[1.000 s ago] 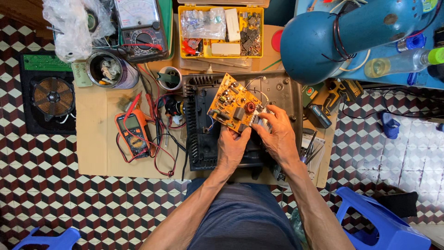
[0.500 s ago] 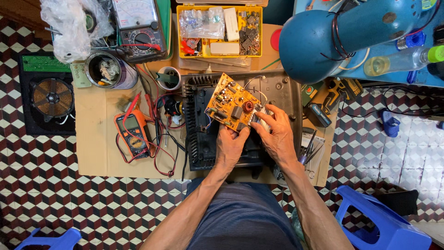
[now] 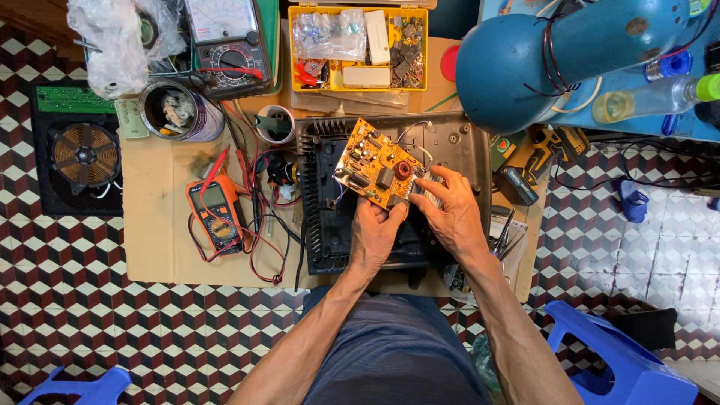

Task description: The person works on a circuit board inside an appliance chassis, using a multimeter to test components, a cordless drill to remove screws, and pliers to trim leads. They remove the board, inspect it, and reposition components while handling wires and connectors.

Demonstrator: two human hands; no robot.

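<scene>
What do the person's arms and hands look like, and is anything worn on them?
Both forearms are bare to the picture's lower edge: no sleeves show. The left hand and the right hand wear no gloves. No watch, ring or bracelet is visible.

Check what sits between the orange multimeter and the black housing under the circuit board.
In the head view, a tangle of red and black test leads lies on the cardboard between the orange multimeter and the black housing. The left hand holds the circuit board.
</scene>
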